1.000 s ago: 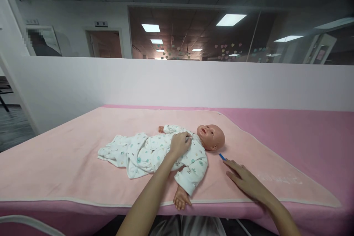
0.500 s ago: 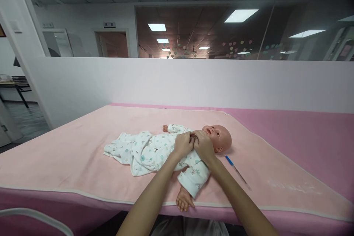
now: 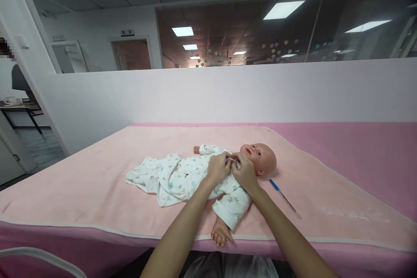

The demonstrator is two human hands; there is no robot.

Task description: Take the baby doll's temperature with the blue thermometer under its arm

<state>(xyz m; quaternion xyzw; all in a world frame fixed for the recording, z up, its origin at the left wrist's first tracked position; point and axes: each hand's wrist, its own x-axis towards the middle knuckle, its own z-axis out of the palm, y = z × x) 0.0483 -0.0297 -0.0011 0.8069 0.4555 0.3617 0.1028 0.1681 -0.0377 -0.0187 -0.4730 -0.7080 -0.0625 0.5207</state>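
A wide pink surface [image 3: 368,152] fills the lower part of the view, most of it covered by a paler pink cloth [image 3: 81,173] with a white edging. Along its far side stands a low white wall [image 3: 228,95], and a big window [image 3: 241,30] shows above that. On the cloth a baby doll [image 3: 262,158] lies on its back, head to the right and feet to the left, its near arm reaching toward the front edge. It wears a white suit [image 3: 192,169] with a small coloured print.

Both of the person's hands meet over the doll's upper chest, just below the chin. The left hand [image 3: 219,167] and the right hand [image 3: 245,173] are each curled nearly closed, fingertips drawn in and close together. On the cloth, near the doll's head and beside the right forearm, a thin stick [image 3: 284,196] with a blue end lies at a slant. Smallest of all is a white string [image 3: 232,159], pinched between the fingertips of the two hands; its ends are hidden.
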